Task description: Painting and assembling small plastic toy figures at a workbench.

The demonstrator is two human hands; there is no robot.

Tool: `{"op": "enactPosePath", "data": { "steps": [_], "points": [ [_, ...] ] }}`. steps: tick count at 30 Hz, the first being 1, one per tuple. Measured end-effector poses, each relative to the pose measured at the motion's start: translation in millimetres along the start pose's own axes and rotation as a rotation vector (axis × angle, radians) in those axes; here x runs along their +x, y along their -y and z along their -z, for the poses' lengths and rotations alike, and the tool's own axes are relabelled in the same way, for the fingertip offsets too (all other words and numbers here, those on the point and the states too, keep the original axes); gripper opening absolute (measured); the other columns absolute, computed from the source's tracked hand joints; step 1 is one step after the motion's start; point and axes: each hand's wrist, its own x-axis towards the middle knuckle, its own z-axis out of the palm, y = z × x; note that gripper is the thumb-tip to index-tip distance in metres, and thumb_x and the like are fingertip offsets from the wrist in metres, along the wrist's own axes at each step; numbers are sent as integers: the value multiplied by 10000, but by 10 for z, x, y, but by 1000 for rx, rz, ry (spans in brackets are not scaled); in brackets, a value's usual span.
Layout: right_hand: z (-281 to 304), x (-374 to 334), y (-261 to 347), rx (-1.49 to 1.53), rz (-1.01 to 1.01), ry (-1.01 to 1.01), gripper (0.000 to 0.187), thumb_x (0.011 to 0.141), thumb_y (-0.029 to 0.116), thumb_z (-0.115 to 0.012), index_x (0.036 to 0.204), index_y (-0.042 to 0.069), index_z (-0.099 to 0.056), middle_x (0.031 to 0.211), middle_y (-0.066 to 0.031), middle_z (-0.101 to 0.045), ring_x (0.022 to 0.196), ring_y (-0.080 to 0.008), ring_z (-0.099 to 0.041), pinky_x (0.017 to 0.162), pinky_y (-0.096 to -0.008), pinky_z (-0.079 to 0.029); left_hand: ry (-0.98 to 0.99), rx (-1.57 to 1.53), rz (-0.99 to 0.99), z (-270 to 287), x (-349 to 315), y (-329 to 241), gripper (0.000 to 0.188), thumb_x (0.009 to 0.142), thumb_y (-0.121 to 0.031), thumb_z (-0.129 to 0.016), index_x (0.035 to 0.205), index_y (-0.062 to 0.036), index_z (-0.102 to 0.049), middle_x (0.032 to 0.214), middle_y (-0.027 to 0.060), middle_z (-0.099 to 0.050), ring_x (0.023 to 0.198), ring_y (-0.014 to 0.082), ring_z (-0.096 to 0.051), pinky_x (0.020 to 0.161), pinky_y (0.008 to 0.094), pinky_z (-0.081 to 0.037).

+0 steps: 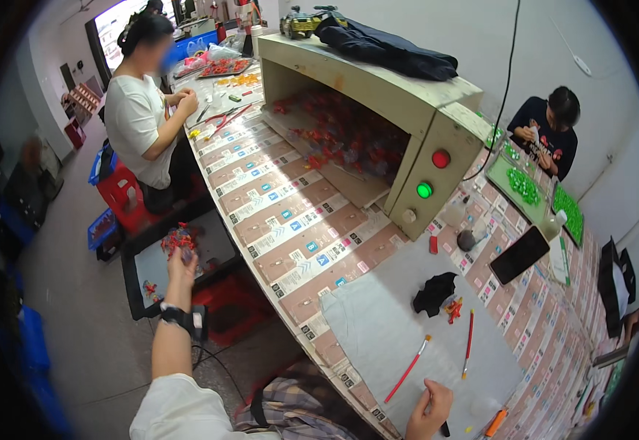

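Observation:
My left hand [181, 273] reaches out over a black-rimmed tray [135, 287] below table height on the left. Its fingertips meet a cluster of small red and orange plastic pieces [178, 240], so I cannot tell whether they grip any. My right hand [430, 412] is curled at the near edge of a grey sheet [367, 323] on the table. A dark, thin tip [445, 430] shows beside it; what it holds is hidden. Ahead of it lie two red-handled brushes [408, 368] [469, 345], a small red-orange piece [453, 311] and a crumpled black cloth [434, 293].
A beige metal box [437, 121] with lit buttons stands on the table, red pieces heaped in its opening. A phone [519, 255], an orange-handled tool [495, 423] and trays of green pieces [523, 185] lie right. Two people sit working, one left [140, 110], one far right [547, 132].

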Motion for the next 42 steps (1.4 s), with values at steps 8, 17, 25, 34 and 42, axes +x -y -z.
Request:
{"op": "enactPosePath", "data": {
  "steps": [8, 17, 25, 34, 42],
  "points": [
    [-176, -107, 128, -76, 17, -8, 240, 805, 3, -523, 1036, 25, -583, 1035, -171, -573, 964, -349, -507, 863, -420, -381, 19, 518, -639, -1081, 52, -264, 458, 857, -179, -565, 1243, 5, -402, 1186, 120, -502, 1052, 209, -507, 909, 343, -400],
    [-370, -308, 202, -134, 61, 88, 275, 771, 4, -559, 1046, 15, -569, 1092, -206, -535, 1040, -374, -472, 915, -473, -335, 1065, 963, -233, -3773, -1093, 637, 268, 819, -170, -570, 1037, -15, -586, 943, 82, -635, 862, 206, -621, 734, 342, -486],
    [-334, -237, 220, -91, 9, 86, 245, 768, 1, -559, 1012, 22, -576, 1036, -182, -566, 997, -362, -506, 884, -447, -373, 1009, 1531, -1502, -4708, -644, 1936, 302, 792, -112, -459, 1059, -111, -601, 1026, 132, -604, 935, 293, -583, 850, 379, -456],
    [-361, -281, 71, -35, -38, 130, 224, 776, 57, -569, 998, 36, -582, 1041, -174, -569, 984, -354, -518, 868, -449, -374, 874, 1869, -946, -4931, -809, 2018, 351, 847, -241, -463, 1165, -114, -544, 1146, 143, -569, 1038, 307, -560, 839, 417, -470],
    [-369, -283, 5, 17, -10, 106, 230, 754, 50, -582, 983, 56, -597, 1036, -157, -573, 964, -339, -528, 841, -433, -388, 764, 1726, -1052, -4915, -496, 2213, 332, 832, -264, -479, 1108, -107, -576, 1097, 139, -593, 964, 316, -587, 789, 393, -485]
  ]
}}
